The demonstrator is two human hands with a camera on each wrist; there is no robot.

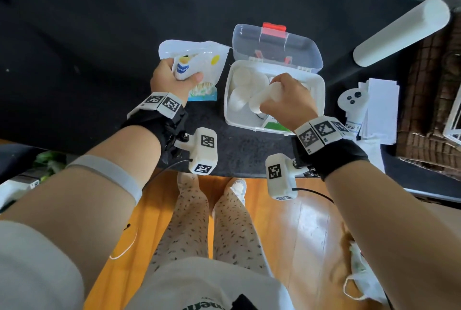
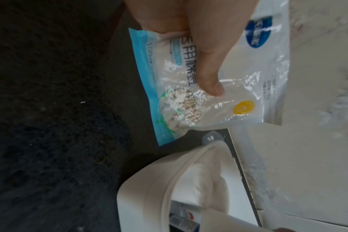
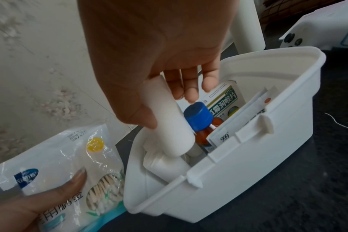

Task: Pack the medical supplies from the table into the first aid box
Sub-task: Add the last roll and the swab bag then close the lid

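Note:
The white first aid box (image 1: 318, 85) (image 3: 238, 180) (image 2: 149, 188) stands open on the dark table, its clear lid (image 1: 277, 45) tipped back. My right hand (image 1: 287, 100) (image 3: 169, 70) grips a white gauze roll (image 1: 264, 99) (image 3: 169, 122) over the box's left part, above other white rolls (image 1: 243, 77) (image 3: 163, 164). Inside sit a brown bottle with a blue cap (image 3: 198, 116), a green medicine carton (image 3: 222, 102) and sachets (image 3: 224, 136). My left hand (image 1: 174, 77) (image 2: 199, 47) (image 3: 40, 200) holds a clear bag of cotton swabs (image 1: 199, 67) (image 2: 179, 97) (image 3: 69, 172) left of the box.
A white cylinder (image 1: 401, 31) lies at the back right. A white controller (image 1: 353, 100) and paper sheets (image 1: 380, 110) sit right of the box, beside a woven mat (image 1: 429, 110). The table's front edge (image 1: 237, 172) is near my wrists, wooden floor below.

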